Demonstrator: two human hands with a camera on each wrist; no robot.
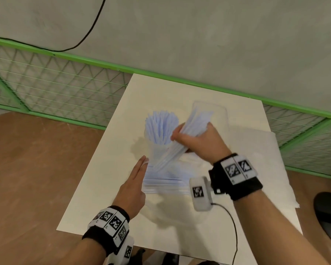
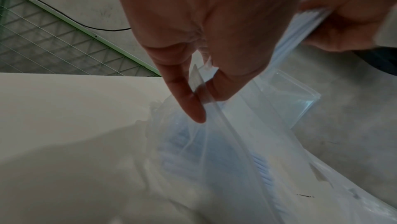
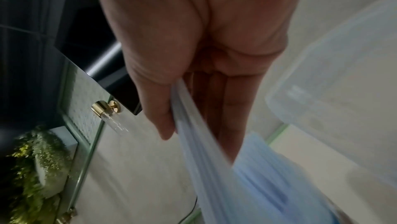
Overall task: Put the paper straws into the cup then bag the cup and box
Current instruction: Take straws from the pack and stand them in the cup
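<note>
The job looks about half done: many straws are in the cup, more are in hand and on the table, and the bagging has not begun.

On the left, the left hand (image 1: 131, 185) reaches toward the loose straws (image 1: 163, 183) lying in a flat heap on the white table (image 1: 96, 188). From above its fingers look straight and together. The left wrist view shows the thumb and a fingertip (image 2: 194, 109) pinching a clear strip that seems to be the rim of a plastic wrapper (image 2: 225, 142); whether this is the bag for the task, I cannot tell.

In the middle stands the clear cup (image 1: 157, 148), upright, with a fan of pale blue paper straws (image 1: 161, 127) sticking out of its top. It is already fairly full.

To the right, the right hand (image 1: 198, 141) is clamped round a thick bundle of straws (image 1: 183, 138), held at a slant with its lower end near the cup's base.

Behind that hand sits the clear box (image 1: 217, 113), on the table; it looks empty, though it is blurred. A white sheet (image 1: 266, 150), possibly the bag, lies at the table's right edge.

What remains, I judge: the bundle, the heap, then bagging cup and box.
</note>
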